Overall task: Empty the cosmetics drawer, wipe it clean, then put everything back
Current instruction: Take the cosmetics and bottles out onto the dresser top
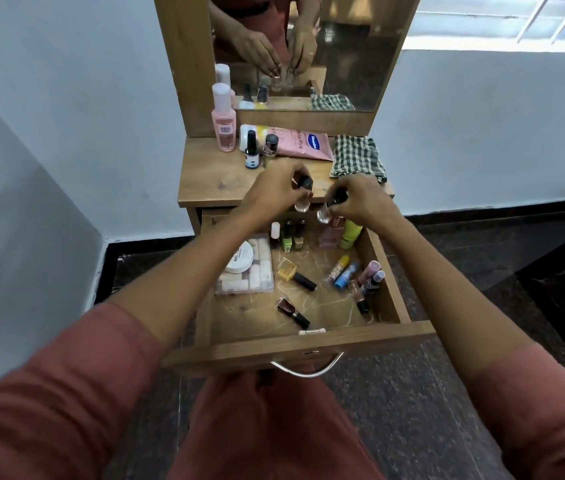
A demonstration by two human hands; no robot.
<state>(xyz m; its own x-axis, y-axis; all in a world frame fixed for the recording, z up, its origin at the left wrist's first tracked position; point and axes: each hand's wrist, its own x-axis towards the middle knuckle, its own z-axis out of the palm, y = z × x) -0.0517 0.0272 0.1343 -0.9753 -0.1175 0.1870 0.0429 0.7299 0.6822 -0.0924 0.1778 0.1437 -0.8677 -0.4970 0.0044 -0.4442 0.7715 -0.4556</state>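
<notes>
The wooden drawer [294, 344] of the dressing table stands pulled out in front of me. Inside lie several nail polish bottles [293, 233], a clear case of small cosmetics [256, 271] with a white jar [239, 259] on it, lip balm sticks [345, 273] and other small tubes. My left hand [274, 188] grips a small black-capped bottle [303, 194] by its cap above the drawer's back edge. My right hand [360, 199] holds a second small clear bottle [326, 211] beside it.
On the table top [211, 178] stand a pink bottle [223, 121], a dark nail polish bottle [251, 150] and another small bottle [270, 145]. A pink tube [303, 142] and a green checked cloth [357, 155] lie there. A mirror [343, 53] rises behind. Dark floor surrounds the table.
</notes>
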